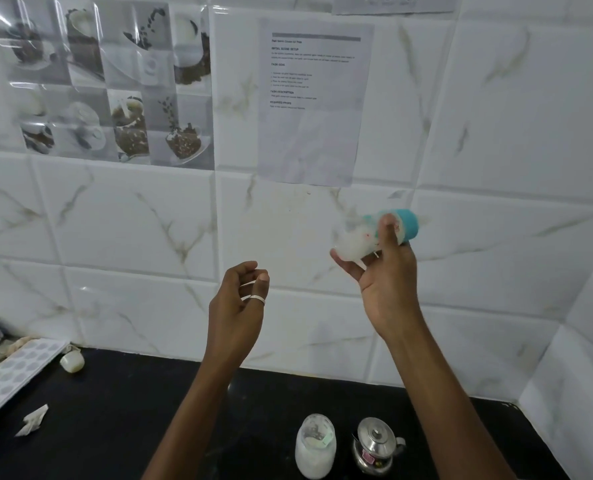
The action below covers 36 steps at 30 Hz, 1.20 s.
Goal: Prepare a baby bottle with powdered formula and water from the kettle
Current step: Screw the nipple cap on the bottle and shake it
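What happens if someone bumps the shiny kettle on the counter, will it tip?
Probably not easily. The kettle looks squat and metal, sitting flat on the black counter, so it would likely slide rather than tip. If it holds water it may feel heavy. Its polished surface could be slippery, so its handle is the safer grab.

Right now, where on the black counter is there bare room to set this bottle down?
Bare room lies on the counter between the crumpled paper and the powder jar, under the left hand. It is crowded bottom right, where jar and kettle stand close, and far left around the tray.
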### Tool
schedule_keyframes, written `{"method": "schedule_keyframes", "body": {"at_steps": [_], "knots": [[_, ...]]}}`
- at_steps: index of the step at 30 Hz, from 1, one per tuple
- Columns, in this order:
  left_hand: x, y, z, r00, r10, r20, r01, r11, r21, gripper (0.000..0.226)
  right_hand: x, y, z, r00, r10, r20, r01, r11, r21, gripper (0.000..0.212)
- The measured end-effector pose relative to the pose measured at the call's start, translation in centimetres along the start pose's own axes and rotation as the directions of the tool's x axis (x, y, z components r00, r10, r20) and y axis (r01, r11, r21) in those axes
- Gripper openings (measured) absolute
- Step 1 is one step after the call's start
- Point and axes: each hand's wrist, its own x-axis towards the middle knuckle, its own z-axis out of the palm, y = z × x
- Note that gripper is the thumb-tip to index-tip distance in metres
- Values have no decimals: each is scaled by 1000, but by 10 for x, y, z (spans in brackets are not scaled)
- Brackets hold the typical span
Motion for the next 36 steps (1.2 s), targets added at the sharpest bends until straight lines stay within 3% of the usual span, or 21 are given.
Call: {"method": "schedule_keyframes", "body": {"at_steps": [2,4,5,6,8,10,12,15,16,19,21,23,26,27,31,32,34,36], "knots": [[0,0,0,1000,0,1,0,1000,1,26,-3,4,2,997,42,62,-31,985,-172,52],[0,1,2,1000,6,2,-6,1000,11,26,-7,9,1,970,160,182,-62,890,-452,51],[0,1,3,1000,7,4,-7,1000,14,25,-7,9,-2,963,181,199,-58,862,-504,52],[-1,1,3,1000,6,5,-6,1000,11,24,-6,8,-3,968,156,196,-47,883,-468,54],[-1,0,2,1000,-1,5,1,1000,5,22,-4,1,-3,991,69,113,-43,975,-216,57],[-2,-1,0,1000,-3,4,3,1000,7,24,2,-2,-6,1000,5,17,-5,1000,-16,56],[-1,-2,0,1000,-7,4,7,1000,8,26,0,2,-7,999,28,21,-26,993,-113,57],[-1,-1,3,1000,-8,8,8,1000,8,25,-8,10,-10,969,196,148,-101,868,-487,68],[-1,-1,4,1000,-8,10,8,1000,10,25,-8,10,-12,967,198,162,-96,867,-490,68],[-1,0,3,1000,-8,12,8,1000,2,24,-4,0,-9,996,74,56,-66,989,-133,59],[0,0,2,1000,-6,9,6,1000,5,25,3,-2,-8,999,-8,-35,9,1000,11,56],[1,1,2,1000,-1,8,1,1000,7,25,0,4,-6,1000,9,8,-8,993,-114,58],[2,4,3,1000,10,5,-10,1000,12,23,-6,11,-8,971,176,159,-81,877,-473,60],[1,5,3,1000,11,5,-11,1000,7,23,-5,9,-9,973,166,161,-75,885,-459,64],[1,5,-4,1000,13,-3,-13,1000,-8,25,7,-7,-9,999,-12,-49,11,1000,-10,60],[2,5,-6,1000,13,-10,-13,1000,-10,26,8,-7,-9,997,-40,-68,40,999,3,59],[4,6,-7,1000,15,-25,-16,1000,-14,26,5,0,-7,1000,-13,-21,9,990,-139,62],[6,8,-8,999,17,-35,-17,1000,-15,25,-1,9,-7,990,105,98,-56,912,-406,63]]}}
